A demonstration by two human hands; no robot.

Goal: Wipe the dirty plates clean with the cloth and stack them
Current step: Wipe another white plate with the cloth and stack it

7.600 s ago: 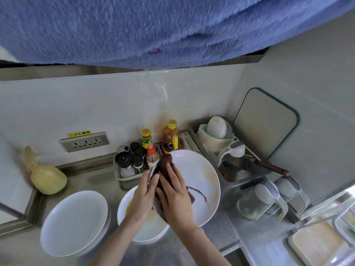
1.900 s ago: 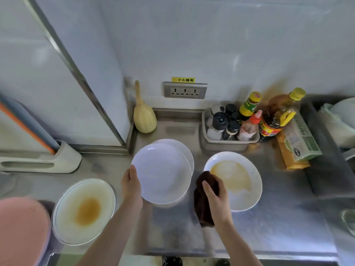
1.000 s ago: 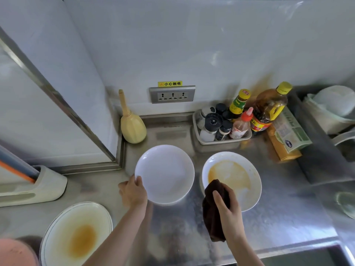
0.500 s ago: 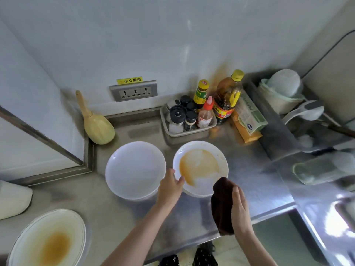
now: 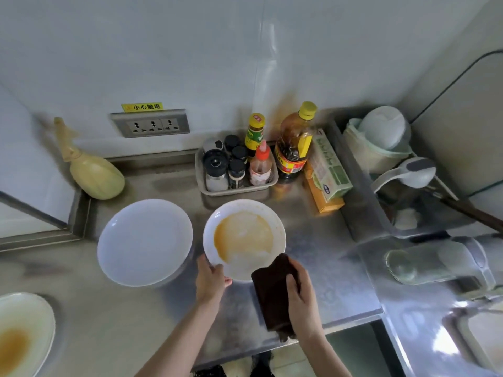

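Stainless steel makes up the counter (image 5: 109,322), and in the head view the task's things lie across its middle. A white plate smeared with orange-brown sauce (image 5: 244,239) sits flat on the metal, just in front of a grey condiment tray (image 5: 236,187). The left hand (image 5: 211,278) grips this dirty plate at its near-left rim, thumb on top of the rim and the other fingers curled underneath. The right hand (image 5: 302,297) holds a dark brown cloth (image 5: 272,292), fingers curled over its right side; the cloth's far corner overlaps the plate's near rim while the rest hangs down toward the counter edge.

Just left of the dirty plate, nearly touching it, rests a clean white plate (image 5: 144,242); whether it is a single plate or a stack I cannot tell. At the lower left corner, well apart from both, a second sauce-stained plate (image 5: 21,333) is cut off by the frame.

The tray holds dark-capped spice jars (image 5: 226,167) and a red-capped squeeze bottle (image 5: 261,165). Behind and beside it stand a yellow-capped sauce bottle (image 5: 255,134) and a large oil bottle (image 5: 295,145), with a green and orange box (image 5: 326,170) lying to their right. A pale yellow brush (image 5: 89,167) lies against the left corner, under a wall socket strip (image 5: 149,126). To the right, a dish rack (image 5: 362,186) carries a white bowl (image 5: 381,127) and a ladle (image 5: 408,174).
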